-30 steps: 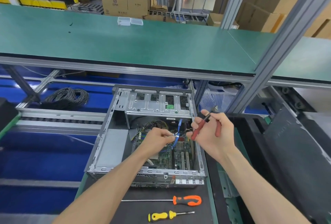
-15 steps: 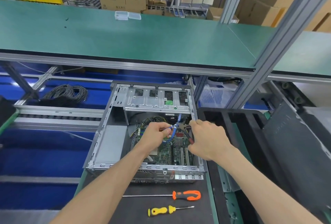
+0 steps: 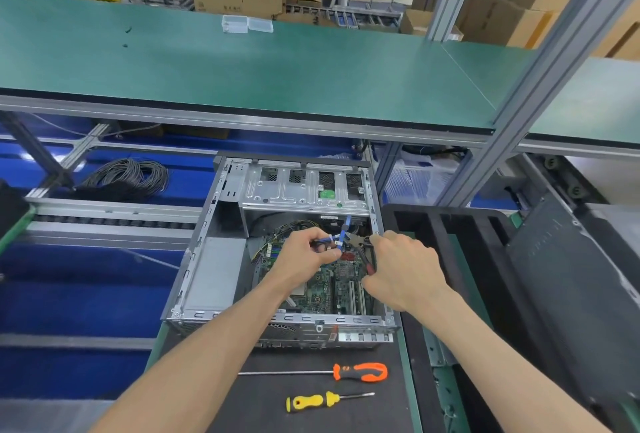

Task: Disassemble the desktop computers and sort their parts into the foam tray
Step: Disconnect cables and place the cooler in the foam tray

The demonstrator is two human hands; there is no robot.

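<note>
While the side panel is already off the desktop case (image 3: 207,259), most of the strip-down appears to remain. The case lies open on the bench (image 3: 346,412), directly in front of the person. Motherboard (image 3: 329,287) is seated inside; yellow-black wiring sits bundled toward the drive cage (image 3: 304,186), which is in place at the far end.

Left hand (image 3: 304,256): fingers curled, pinching a blue cable (image 3: 343,235) with white ties or labels, held up above the board. Right hand (image 3: 405,269): wrapped round the red handles of a pair of cutters (image 3: 362,247), nose touching or just beside the cable. Whether the jaws have bitten, cannot tell.

Judgement: current step is freeing the blue cable, probably by cutting a tie.

Foam tray (image 3: 443,235), black, sits just right of the case; the slots visible hold nothing I can make out, though the near part is hidden by the right arm. So sorting looks barely begun.

Two screwdrivers lie on the bench near the case front, untouched: orange-handled (image 3: 360,372), yellow-handled (image 3: 308,402). Board, cage and wiring are left to pull.
</note>
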